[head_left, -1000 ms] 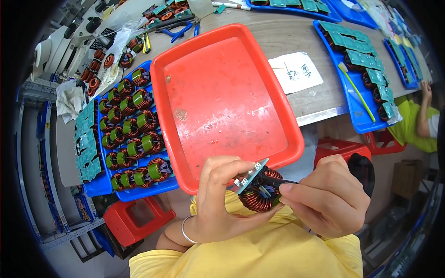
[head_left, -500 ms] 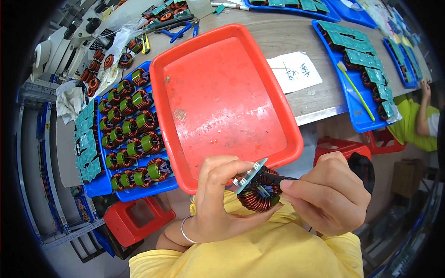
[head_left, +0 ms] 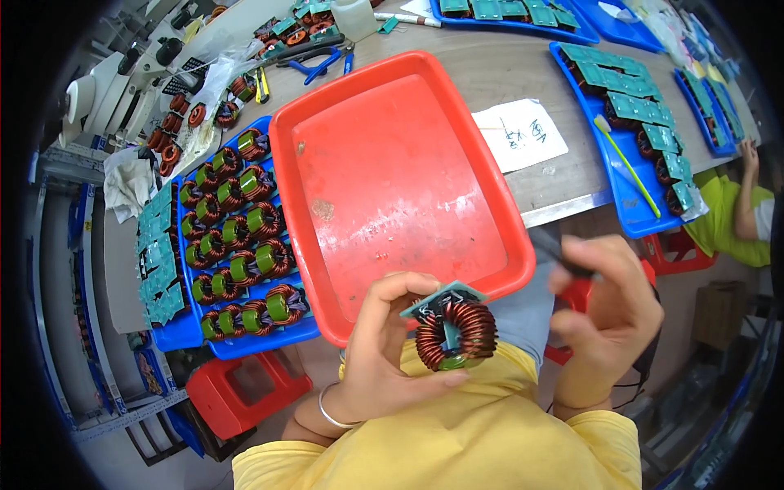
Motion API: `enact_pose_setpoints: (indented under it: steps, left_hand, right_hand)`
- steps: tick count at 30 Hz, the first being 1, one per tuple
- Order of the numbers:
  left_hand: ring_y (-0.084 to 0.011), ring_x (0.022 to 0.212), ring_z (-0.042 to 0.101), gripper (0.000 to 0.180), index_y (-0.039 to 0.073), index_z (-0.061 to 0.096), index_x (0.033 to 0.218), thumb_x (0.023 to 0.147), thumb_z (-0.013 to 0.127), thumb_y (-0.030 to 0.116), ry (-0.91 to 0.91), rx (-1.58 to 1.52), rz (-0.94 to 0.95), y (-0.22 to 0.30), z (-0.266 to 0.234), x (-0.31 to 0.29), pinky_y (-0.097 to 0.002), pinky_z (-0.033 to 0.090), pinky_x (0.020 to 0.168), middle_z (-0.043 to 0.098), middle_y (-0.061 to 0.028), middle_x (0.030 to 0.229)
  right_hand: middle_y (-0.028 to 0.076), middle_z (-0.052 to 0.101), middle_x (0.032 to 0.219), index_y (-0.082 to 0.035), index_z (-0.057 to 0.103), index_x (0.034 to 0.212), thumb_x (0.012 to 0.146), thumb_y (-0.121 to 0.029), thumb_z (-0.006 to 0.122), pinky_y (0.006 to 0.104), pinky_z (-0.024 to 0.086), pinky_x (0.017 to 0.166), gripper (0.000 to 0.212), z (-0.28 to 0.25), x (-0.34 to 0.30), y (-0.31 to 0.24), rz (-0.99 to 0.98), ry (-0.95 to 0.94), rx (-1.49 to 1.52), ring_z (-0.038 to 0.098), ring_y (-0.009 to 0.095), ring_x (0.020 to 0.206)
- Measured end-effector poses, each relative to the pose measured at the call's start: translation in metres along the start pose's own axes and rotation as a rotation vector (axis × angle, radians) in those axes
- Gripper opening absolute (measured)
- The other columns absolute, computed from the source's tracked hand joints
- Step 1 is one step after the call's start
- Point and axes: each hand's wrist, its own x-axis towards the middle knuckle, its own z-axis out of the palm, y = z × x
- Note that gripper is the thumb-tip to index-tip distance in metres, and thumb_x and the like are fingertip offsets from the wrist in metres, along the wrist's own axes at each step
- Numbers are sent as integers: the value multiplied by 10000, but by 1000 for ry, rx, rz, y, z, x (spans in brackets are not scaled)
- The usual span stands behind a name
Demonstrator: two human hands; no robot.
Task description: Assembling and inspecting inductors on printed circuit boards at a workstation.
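Observation:
My left hand [head_left: 377, 347] holds a copper-wound toroidal coil [head_left: 459, 335] by its edges, between thumb and fingers, in front of my yellow shirt. A small green circuit board [head_left: 445, 299] sits across the coil's upper end, and a green patch shows at its bottom. To the right, apart from the coil, my right hand [head_left: 611, 314] is closed around a slim black tool [head_left: 562, 253]. Motion smears the tool and fingertips, so its kind cannot be made out. Just beyond both hands lies a large red tray [head_left: 392, 180].
Left of the red tray, a blue tray [head_left: 237, 347] carries rows of coils, with green boards [head_left: 157, 265] beside it. Pliers [head_left: 314, 65] lie at the back. At right, another blue tray [head_left: 625, 196] holds board-topped coils and a yellow-green brush [head_left: 629, 167]. Another person's arm [head_left: 747, 196] shows far right.
My right hand has drawn the black tool away from the coil, up and to the right. My left hand has turned the coil so its ring opening faces up more.

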Motion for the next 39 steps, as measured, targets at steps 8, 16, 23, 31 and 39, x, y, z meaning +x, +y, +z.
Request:
enact_pose_setpoints:
  steps: [8,16,23,31,39]
  left_hand:
    - [-236,1115,445,739,55,306,1197,609,731,-89,-171,-383,34,-10,-2,1,-374,381,948,395,-129,1145]
    - [-243,1060,468,770,33,328,1192,569,774,-43,-49,-222,122,-13,0,-3,-389,352,944,455,-141,1101]
    - [-219,1065,455,719,-4,360,1165,580,777,-39,-120,-94,52,-6,-2,-2,-347,375,929,433,-129,1110]
    - [-230,1107,453,690,49,355,1138,597,768,-58,-98,-296,16,-4,-4,1,-357,389,939,421,-140,1127]
    - [-273,1120,461,681,72,375,1110,581,798,1,-103,-213,142,-12,-7,5,-444,265,1023,512,-149,1096]
  right_hand:
    - [143,494,1118,38,379,1288,571,-139,837,325,458,835,869,12,-14,10,46,-323,220,547,227,992]
    - [166,492,1116,62,367,1285,595,-111,820,311,462,828,843,17,-11,4,-12,-349,182,525,249,1021]
    - [130,393,1179,27,292,1336,468,-154,884,350,452,832,1066,13,-1,6,-86,-378,92,556,255,987]
    - [151,474,1127,37,338,1310,567,-182,842,344,423,866,924,10,-16,17,66,-362,153,531,250,998]
    - [163,447,1156,48,311,1318,593,-114,824,330,461,844,903,17,-26,26,-57,-325,198,546,236,995]
